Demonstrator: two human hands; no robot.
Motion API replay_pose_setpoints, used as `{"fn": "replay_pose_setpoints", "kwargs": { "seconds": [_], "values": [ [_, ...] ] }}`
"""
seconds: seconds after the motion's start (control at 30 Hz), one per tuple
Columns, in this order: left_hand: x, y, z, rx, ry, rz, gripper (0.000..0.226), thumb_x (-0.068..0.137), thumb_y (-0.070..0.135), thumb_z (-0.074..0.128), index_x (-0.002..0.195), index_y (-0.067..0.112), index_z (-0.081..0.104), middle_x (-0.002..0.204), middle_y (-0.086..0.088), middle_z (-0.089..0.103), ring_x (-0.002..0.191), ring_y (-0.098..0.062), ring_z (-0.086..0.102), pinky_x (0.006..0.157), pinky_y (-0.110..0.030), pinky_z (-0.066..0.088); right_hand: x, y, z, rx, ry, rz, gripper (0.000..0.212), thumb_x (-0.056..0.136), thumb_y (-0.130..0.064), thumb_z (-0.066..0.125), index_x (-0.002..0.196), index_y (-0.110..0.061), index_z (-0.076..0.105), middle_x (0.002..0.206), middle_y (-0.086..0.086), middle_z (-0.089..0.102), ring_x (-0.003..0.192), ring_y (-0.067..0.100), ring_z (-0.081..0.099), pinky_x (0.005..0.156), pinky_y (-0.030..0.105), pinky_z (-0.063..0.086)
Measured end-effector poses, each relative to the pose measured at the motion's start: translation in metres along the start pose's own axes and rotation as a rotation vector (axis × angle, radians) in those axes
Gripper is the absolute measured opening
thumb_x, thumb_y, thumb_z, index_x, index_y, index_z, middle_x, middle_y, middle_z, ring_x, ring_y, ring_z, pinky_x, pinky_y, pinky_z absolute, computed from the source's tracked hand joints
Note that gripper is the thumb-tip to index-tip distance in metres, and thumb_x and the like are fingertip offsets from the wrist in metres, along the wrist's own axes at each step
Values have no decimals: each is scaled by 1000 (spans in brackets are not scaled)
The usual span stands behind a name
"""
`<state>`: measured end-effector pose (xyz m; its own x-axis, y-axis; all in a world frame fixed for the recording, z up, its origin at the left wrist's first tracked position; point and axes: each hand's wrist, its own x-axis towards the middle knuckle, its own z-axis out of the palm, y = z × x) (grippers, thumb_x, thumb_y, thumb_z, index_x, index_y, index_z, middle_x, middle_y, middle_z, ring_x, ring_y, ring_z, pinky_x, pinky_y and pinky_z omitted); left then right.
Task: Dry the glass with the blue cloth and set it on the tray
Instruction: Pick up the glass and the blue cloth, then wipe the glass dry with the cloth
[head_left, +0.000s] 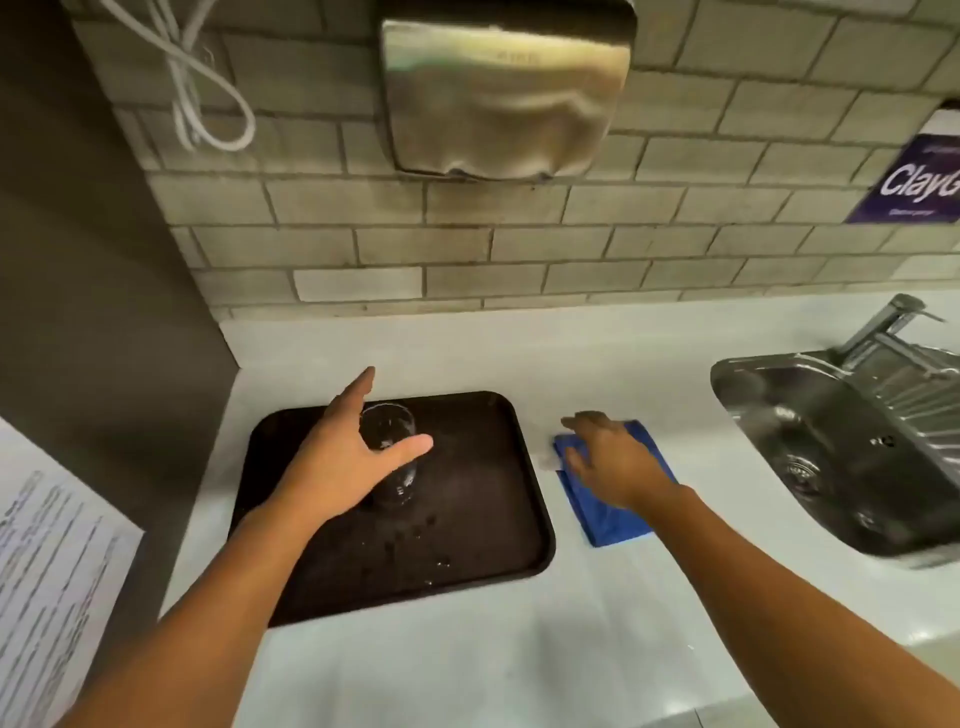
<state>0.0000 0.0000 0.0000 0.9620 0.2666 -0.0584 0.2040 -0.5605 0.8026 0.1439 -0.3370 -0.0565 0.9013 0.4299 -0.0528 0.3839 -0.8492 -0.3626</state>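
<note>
A clear glass (390, 431) stands upright on the dark brown tray (483, 519), near the tray's middle, with water drops on the tray in front of it. My left hand (345, 457) is spread open around the glass, thumb on its right side, fingers on its left, not closed on it. The folded blue cloth (618, 514) lies on the white counter just right of the tray. My right hand (610, 457) rests flat on top of the cloth with fingers apart, covering its upper half.
A steel sink (831, 441) with a tap (883, 325) sits at the right. A metal hand dryer (506, 93) hangs on the tiled wall above the tray. A dark panel stands at the left, with a printed sheet (47, 587) lower left.
</note>
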Motion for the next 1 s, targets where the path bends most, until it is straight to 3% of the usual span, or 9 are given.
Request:
{"fn": "replay_pose_setpoints", "kwargs": {
  "seconds": [0.07, 0.23, 0.4, 0.5, 0.6, 0.7, 0.8, 0.9, 1.0],
  "values": [
    [2, -13, 9, -82, -5, -48, 149, 54, 88, 83, 174, 40, 9, 179, 9, 30, 162, -17, 34, 130, -48, 33, -5, 15, 11, -53, -96, 62, 67, 108, -35, 58, 166, -11, 35, 174, 16, 34, 158, 36, 36, 125, 43, 35],
    [-2, -33, 38, -95, 106, -148, 140, 76, 44, 96, 175, 33, -2, 177, 6, 35, 160, -21, 39, 129, -48, 35, -19, 42, 43, -144, -245, 210, 82, 112, -49, 42, 170, -3, 6, 181, 14, 6, 168, 32, 8, 134, 41, 16],
    [5, -37, 49, -130, 196, -210, 127, 83, 31, 94, 175, 25, 7, 165, 2, 53, 150, -24, 53, 123, -45, 42, -20, 57, 65, -188, -25, 206, 58, 113, -39, 48, 160, -6, 43, 172, 13, 38, 158, 33, 39, 119, 51, 44],
    [6, -37, 53, -112, 212, -223, 101, 84, 34, 93, 166, 20, 35, 159, 1, 58, 143, -24, 58, 111, -37, 46, -15, 65, 76, -185, 175, 112, 27, 99, -10, 74, 123, 2, 74, 133, 23, 74, 118, 47, 72, 91, 54, 61],
    [8, -36, 50, -140, 209, -240, 86, 85, 34, 92, 156, 20, 46, 152, 4, 61, 130, -15, 59, 105, -32, 45, -9, 64, 73, -113, 271, 145, 6, 98, -5, 71, 101, -2, 75, 101, 17, 78, 94, 43, 74, 85, 56, 57],
    [10, -36, 45, -274, 236, -283, 81, 84, 31, 94, 152, 20, 52, 143, 7, 65, 124, -14, 63, 106, -32, 50, -5, 47, 58, 212, 260, 262, 20, 110, -24, 52, 109, -11, 67, 104, 14, 73, 101, 40, 67, 95, 55, 54],
    [5, -38, 43, -521, 299, -362, 68, 83, 26, 95, 142, 19, 63, 130, 3, 75, 116, -12, 71, 110, -36, 55, -4, 17, 34, 563, 260, 295, 20, 115, -27, 42, 116, -13, 56, 101, 16, 67, 88, 40, 62, 69, 38, 48],
    [-7, -36, 43, -816, 303, -409, 45, 79, 31, 95, 117, 26, 73, 110, 5, 82, 101, -10, 78, 112, -42, 56, -3, -21, 9, 793, 271, 195, 20, 117, -26, 40, 124, -16, 56, 109, 5, 66, 97, 20, 64, 86, 37, 48],
    [-21, -22, 49, -1122, 289, -457, 47, 74, 42, 88, 116, 24, 75, 115, -3, 79, 98, -16, 77, 106, -43, 59, -5, -58, 1, 975, 195, 122, 20, 117, -28, 41, 117, -18, 59, 100, -12, 67, 85, -8, 64, 85, 26, 50]
  ]
}}
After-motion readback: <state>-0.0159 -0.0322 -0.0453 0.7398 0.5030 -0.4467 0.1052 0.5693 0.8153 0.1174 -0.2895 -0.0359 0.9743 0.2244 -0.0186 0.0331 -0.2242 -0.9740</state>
